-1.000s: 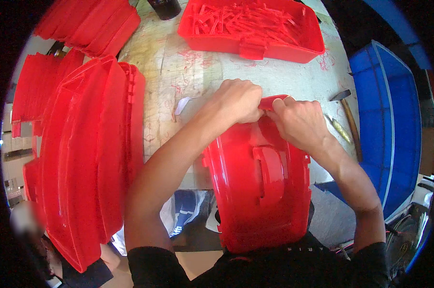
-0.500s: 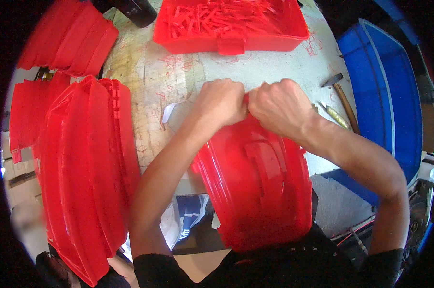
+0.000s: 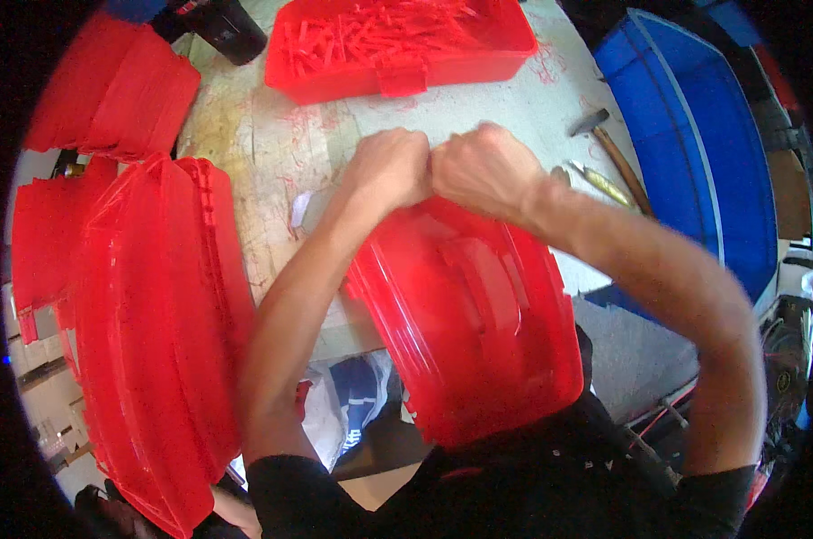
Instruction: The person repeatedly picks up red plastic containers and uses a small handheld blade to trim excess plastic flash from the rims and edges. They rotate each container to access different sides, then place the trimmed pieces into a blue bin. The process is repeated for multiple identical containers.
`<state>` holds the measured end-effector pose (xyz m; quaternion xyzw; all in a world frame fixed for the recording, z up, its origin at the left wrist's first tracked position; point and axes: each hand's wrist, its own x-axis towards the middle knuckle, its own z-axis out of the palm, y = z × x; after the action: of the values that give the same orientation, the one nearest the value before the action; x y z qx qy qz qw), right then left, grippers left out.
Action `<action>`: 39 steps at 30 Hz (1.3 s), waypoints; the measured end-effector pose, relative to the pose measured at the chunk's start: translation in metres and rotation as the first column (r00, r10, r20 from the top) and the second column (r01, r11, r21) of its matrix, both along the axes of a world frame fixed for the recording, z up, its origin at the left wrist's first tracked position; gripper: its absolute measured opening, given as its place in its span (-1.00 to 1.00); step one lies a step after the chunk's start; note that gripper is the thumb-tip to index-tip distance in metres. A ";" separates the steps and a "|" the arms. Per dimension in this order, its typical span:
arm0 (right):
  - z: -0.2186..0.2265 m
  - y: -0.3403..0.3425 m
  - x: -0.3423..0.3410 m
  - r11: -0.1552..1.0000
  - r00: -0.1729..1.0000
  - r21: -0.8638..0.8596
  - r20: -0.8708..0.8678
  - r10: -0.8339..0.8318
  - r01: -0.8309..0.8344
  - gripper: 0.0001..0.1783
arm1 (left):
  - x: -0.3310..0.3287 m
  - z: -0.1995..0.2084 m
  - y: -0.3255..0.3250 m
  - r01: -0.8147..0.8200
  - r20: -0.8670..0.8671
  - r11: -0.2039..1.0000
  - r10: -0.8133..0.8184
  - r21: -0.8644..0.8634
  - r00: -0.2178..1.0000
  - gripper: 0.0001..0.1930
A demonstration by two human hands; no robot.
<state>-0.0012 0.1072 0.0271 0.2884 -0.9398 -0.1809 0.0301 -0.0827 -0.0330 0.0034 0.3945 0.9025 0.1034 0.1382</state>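
A glossy red plastic box lid [image 3: 478,314] with a raised middle section leans against my body, its far end on the table. My left hand [image 3: 390,166] is closed in a fist at the lid's far edge. Right beside it, knuckles up, my right hand [image 3: 485,171] is closed on the same edge. The two fists almost touch. My fingertips are turned under and hidden, as is the part of the edge between them.
Beyond my hands stands a red box [image 3: 406,76] of small red plastic strips. Stacked red plastic shells [image 3: 155,332] rise on the left. To the right lie a hammer [image 3: 617,157] and a yellowish hand tool [image 3: 604,184], beside a blue crate [image 3: 676,135]. A black cup [image 3: 231,31] stands far left.
The view has shifted, so the table things sit further left. Both fists remain together at the lid's far edge, and the lid has hardly moved relative to them.
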 end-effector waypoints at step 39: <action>0.006 -0.002 -0.042 0.964 0.966 0.079 0.068 0.248 -0.254 -0.85 | 0.000 -0.002 -0.015 -0.176 0.074 0.983 0.173 0.046 0.982 -0.75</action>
<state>-0.0433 0.1051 0.0329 0.4113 -0.8874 -0.2080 0.0129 -0.0829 -0.0484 0.0012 0.3135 0.9253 0.1524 0.1497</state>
